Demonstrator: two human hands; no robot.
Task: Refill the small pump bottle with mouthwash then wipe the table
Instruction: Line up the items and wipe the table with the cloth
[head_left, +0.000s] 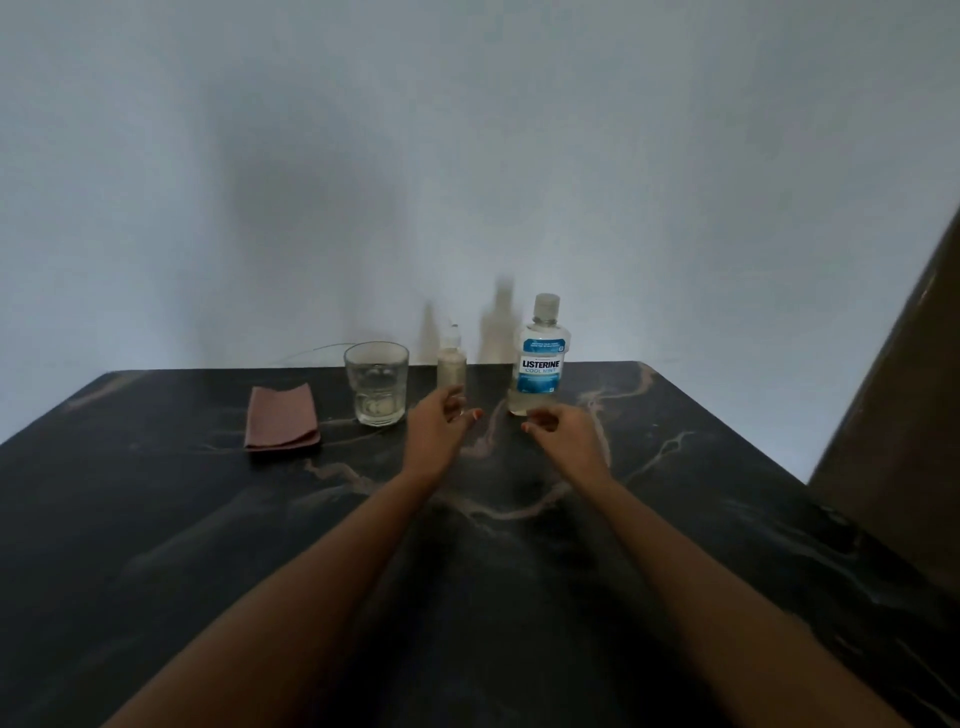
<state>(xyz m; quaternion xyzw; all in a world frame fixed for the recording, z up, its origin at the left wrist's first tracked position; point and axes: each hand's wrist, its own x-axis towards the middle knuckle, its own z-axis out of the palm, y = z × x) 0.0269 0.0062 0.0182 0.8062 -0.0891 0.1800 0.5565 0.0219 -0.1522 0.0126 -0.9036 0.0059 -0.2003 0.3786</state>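
Observation:
A small clear pump bottle (451, 362) stands upright near the far edge of the dark marble table (182, 519). To its right stands a mouthwash bottle (542, 358) with a blue label and its cap on. My left hand (435, 434) hovers just in front of the pump bottle, fingers loosely curled, holding nothing. My right hand (563, 436) hangs in front of the mouthwash bottle, fingers also loosely curled and empty. A folded reddish-brown cloth (282, 419) lies at the left.
A clear drinking glass (376, 383) stands between the cloth and the pump bottle. A pale wall rises right behind the table's far edge. A dark brown upright surface (904, 415) borders the table at the right.

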